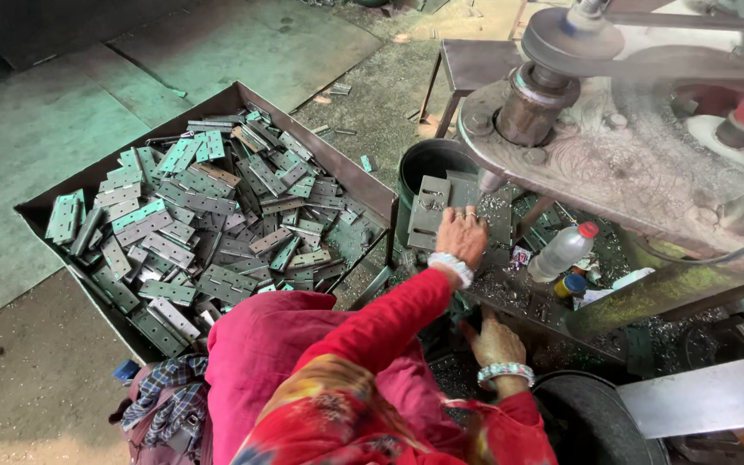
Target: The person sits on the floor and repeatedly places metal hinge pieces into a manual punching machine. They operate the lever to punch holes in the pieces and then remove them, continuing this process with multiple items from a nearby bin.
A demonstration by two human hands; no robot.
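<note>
My left hand (461, 234) lies flat, fingers together, pressing on a grey rectangular steel hinge plate (429, 211) that sits on the gritty machine bed, just under the drill tip (488, 182). A white beaded bangle (451, 265) circles that wrist, and the red sleeve (389, 319) runs back toward me. My right hand (496, 340) sits nearer and lower, fingers loosely curled downward against the dark edge of the bed — whether they pinch anything I cannot tell. Just far of the plate stands a dark round bucket (428, 161). To the right of the left hand lies a clear plastic bottle with a red cap (564, 250) — tilted among metal shavings. Above it hangs the heavy grey drill head with its belt pulley (572, 39). To the left, well apart, a rusty sheet-metal tray (372, 194) holds a heap of grey and greenish hinges (204, 220).
</note>
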